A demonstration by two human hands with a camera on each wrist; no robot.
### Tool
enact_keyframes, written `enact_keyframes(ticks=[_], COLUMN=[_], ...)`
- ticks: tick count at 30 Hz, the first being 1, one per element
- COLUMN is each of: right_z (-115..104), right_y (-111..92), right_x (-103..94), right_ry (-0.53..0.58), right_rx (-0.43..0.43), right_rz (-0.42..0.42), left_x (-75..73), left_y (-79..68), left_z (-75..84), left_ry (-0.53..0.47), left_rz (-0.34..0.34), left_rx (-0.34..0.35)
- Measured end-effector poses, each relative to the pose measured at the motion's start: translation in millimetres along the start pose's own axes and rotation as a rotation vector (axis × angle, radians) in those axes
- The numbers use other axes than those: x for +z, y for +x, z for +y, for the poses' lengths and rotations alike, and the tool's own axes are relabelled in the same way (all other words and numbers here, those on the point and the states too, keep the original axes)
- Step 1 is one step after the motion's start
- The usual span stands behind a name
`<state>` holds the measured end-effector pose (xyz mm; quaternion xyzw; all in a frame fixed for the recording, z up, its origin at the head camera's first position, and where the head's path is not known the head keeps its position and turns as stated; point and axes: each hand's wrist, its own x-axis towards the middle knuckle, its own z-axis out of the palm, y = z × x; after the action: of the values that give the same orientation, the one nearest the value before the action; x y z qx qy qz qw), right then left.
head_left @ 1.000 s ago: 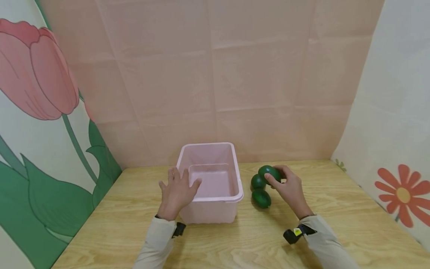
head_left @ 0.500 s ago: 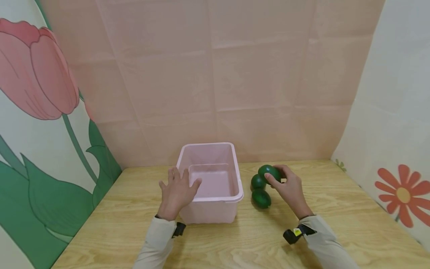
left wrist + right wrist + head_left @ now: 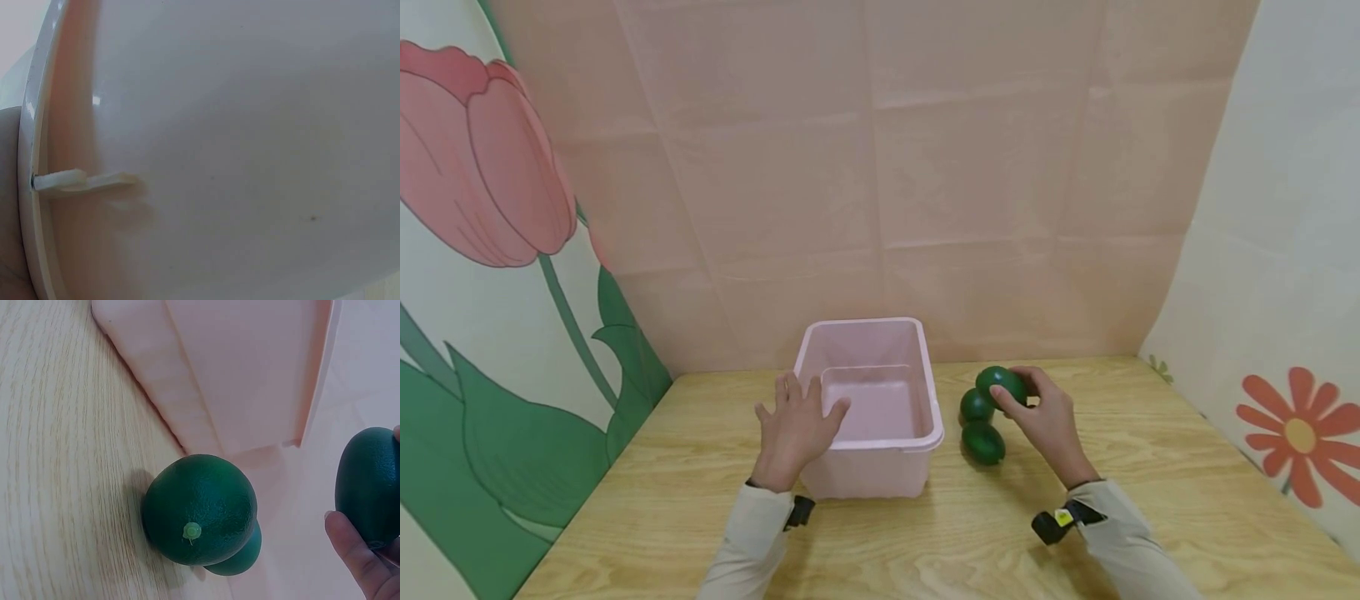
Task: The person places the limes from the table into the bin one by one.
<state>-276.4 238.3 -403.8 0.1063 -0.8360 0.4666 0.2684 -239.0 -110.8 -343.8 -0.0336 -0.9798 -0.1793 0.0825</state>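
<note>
The right hand (image 3: 1048, 418) is pinching a green fruit (image 3: 997, 382), well away from the left hand (image 3: 797, 432), which is just kinda splaying over the pink bin (image 3: 867, 475).

Here on the table (image 3: 887, 554), seeing a bin (image 3: 868, 473) near the back edge, two fruits (image 3: 983, 443) between that and the right edge.

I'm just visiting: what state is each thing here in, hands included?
Pink bin: upright, open-topped
Held green fruit: raised off the table
Nearer green fruit: lying on the table
Farther green fruit: on the table, partly hidden
Left hand: fingers spread, at the bin's edge
Right hand: gripping the held fruit
</note>
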Motion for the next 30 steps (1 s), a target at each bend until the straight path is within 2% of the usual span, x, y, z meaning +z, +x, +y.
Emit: enact_keyframes(ticks=[30], right_z=[-3.8], right_y=[-0.8], right_x=[0.1], right_ry=[-0.028], right_rx=[-0.076], right_rz=[0.053], left_x=[0.2], left_y=[0.0], left_z=[-0.1], left_ry=[0.006], left_rz=[-0.003], left_rx=[0.003])
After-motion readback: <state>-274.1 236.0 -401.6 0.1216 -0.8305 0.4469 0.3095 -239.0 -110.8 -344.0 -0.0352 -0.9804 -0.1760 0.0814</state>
